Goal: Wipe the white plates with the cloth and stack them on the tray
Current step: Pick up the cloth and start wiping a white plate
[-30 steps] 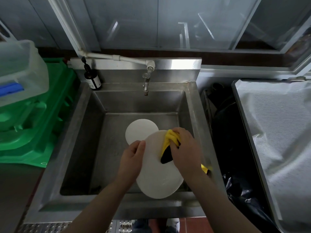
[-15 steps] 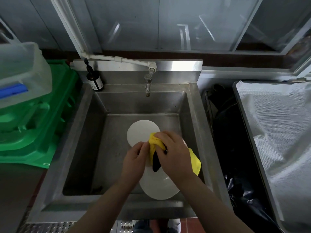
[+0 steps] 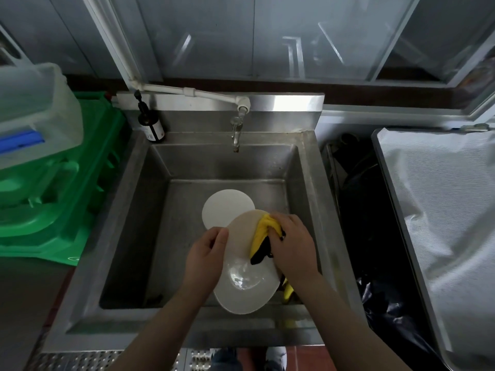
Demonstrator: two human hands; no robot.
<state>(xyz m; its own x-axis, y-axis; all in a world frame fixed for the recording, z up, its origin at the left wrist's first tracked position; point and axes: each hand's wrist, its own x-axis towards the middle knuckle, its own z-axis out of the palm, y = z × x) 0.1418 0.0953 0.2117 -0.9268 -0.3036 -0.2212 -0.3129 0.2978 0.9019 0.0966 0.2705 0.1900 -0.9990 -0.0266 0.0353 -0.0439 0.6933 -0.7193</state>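
Observation:
Over the steel sink I hold a white plate, tilted, wet and shiny in its lower half. My left hand grips its left rim. My right hand grips a yellow cloth with a black edge and presses it on the plate's upper right part. A tail of the cloth hangs below my right wrist. A second white plate lies flat on the sink floor behind, partly covered by the held plate.
A tap hangs over the sink's back wall, a dark pump bottle stands at its back left corner. Green plastic trays and a clear bin sit left. A large steel tray lined with white film lies right, a black bag beside it.
My right hand rubbed the cloth from the plate's upper right toward its left rim half a second ago, then back to the upper right. My left hand kept its hold on the rim.

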